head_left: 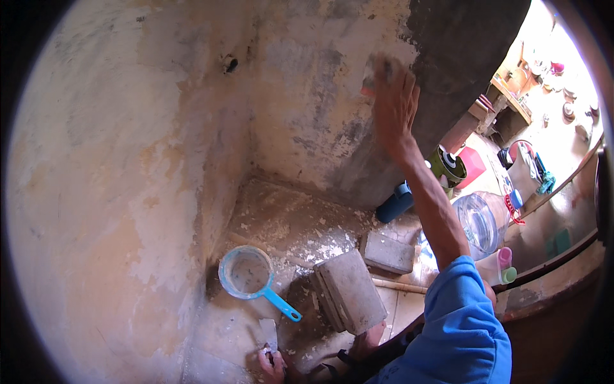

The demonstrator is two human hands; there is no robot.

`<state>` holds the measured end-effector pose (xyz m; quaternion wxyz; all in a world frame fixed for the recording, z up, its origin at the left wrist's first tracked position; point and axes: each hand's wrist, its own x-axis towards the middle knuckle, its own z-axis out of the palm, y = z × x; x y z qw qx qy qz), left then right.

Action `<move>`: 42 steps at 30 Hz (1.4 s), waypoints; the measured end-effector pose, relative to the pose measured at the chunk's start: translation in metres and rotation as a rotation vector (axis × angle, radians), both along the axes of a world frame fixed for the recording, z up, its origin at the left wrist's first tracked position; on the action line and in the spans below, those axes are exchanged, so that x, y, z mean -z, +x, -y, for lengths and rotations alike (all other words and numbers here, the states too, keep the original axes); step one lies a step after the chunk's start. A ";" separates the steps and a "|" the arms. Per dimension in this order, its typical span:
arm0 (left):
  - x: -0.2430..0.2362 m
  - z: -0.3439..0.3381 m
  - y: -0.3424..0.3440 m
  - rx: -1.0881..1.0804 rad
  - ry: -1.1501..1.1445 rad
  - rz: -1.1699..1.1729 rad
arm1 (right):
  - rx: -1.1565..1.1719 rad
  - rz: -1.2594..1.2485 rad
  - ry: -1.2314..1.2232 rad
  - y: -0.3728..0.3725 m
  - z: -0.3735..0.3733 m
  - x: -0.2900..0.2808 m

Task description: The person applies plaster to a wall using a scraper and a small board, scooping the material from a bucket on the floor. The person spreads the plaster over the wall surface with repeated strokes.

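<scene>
My right hand [395,105] reaches up to the patchy wall [320,89], beside its dark grey band. Its fingers are stretched and partly blurred, pressing a small flat piece [369,78] with a grey face and a reddish edge to the surface; I cannot make out its kind. Low in the view, my left hand [272,366] is closed round the handle of a scraper [268,333], its pale metal blade pointing away from me. Just beyond it on the floor rests a light-blue dipper [220,272] with a long handle and something greyish inside.
Concrete blocks [358,288] and a smaller block [388,252] lie by my knees. Paint flakes [326,246] litter the floor. At right stand a blue bottle [394,205], a green can [448,168], a large clear water bottle [476,224] and cups [499,265].
</scene>
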<state>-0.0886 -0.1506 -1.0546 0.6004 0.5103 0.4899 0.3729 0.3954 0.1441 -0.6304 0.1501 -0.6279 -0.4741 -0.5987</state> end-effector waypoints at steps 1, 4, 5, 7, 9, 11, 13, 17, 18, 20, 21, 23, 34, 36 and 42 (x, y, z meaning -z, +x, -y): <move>0.005 0.002 0.000 0.013 0.013 0.007 | 0.032 0.014 0.043 0.004 -0.004 -0.008; 0.007 0.000 -0.001 0.038 0.014 0.056 | 0.102 0.055 0.010 0.007 -0.020 -0.016; 0.002 -0.003 -0.002 0.046 0.007 0.078 | 0.100 0.038 -0.027 0.006 -0.023 -0.013; -0.012 -0.009 -0.004 0.090 0.233 -0.181 | 0.021 0.101 -0.056 -0.002 -0.022 0.001; -0.031 -0.016 -0.008 0.124 0.457 -0.440 | 0.060 0.139 -0.176 -0.010 -0.013 0.016; -0.047 -0.020 -0.009 0.153 0.675 -0.700 | 0.081 0.138 -0.267 -0.010 0.001 0.023; -0.056 -0.021 -0.008 0.080 1.048 -0.797 | 0.131 0.024 -0.392 -0.002 0.015 0.021; -0.055 -0.025 -0.007 0.109 1.069 -0.820 | 0.107 0.169 -0.295 0.029 0.036 -0.001; -0.053 -0.026 -0.008 0.144 1.051 -0.799 | 0.123 0.180 -0.374 0.033 0.042 -0.005; -0.052 -0.027 -0.008 0.202 1.009 -0.758 | 0.092 0.247 -0.470 0.038 0.056 -0.017; -0.053 -0.026 -0.010 0.236 0.653 -0.698 | 0.047 0.302 -0.491 0.039 0.065 -0.025; -0.057 -0.025 -0.007 0.147 0.688 -0.675 | -0.052 0.360 -0.508 0.043 0.077 -0.051; -0.081 -0.028 0.008 0.087 0.726 -0.691 | 0.144 0.663 -0.473 0.111 0.058 -0.161; -0.082 -0.031 0.007 0.132 0.808 -0.676 | 0.173 0.641 -0.440 0.110 0.070 -0.153; -0.079 -0.030 -0.003 0.142 0.707 -0.676 | 0.407 0.475 -0.453 0.084 0.106 -0.115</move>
